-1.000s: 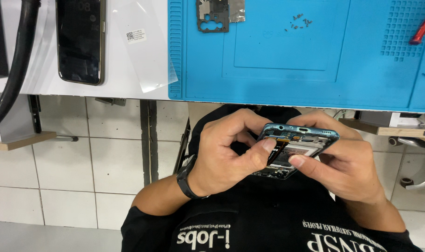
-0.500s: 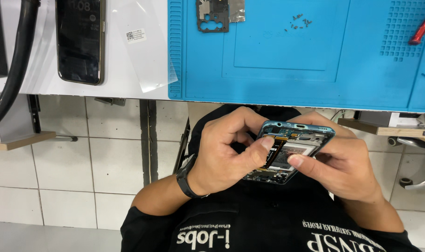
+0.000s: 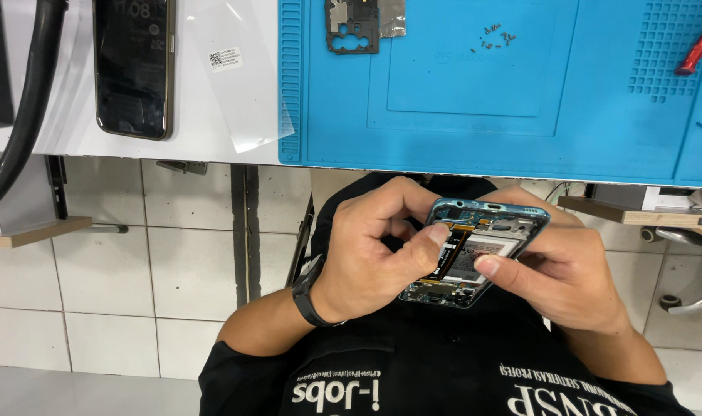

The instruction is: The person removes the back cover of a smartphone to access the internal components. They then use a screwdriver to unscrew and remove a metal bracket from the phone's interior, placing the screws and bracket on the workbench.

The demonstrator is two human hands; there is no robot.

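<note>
The open phone (image 3: 474,250) sits between both hands, in front of the person's black shirt (image 3: 443,370). The left hand (image 3: 370,246) has its thumb pressed on the phone's insides, the other fingers curled. The right hand (image 3: 571,270) wraps the phone from behind, thumb laid on top. The phone is tilted, its long way running from near the shirt up toward the blue mat (image 3: 482,85). Farther off, on the mat, lie a metal plate (image 3: 362,23), tiny screws (image 3: 496,36) and a red tool (image 3: 698,46). Left of the mat lies a dark phone (image 3: 134,65).
</note>
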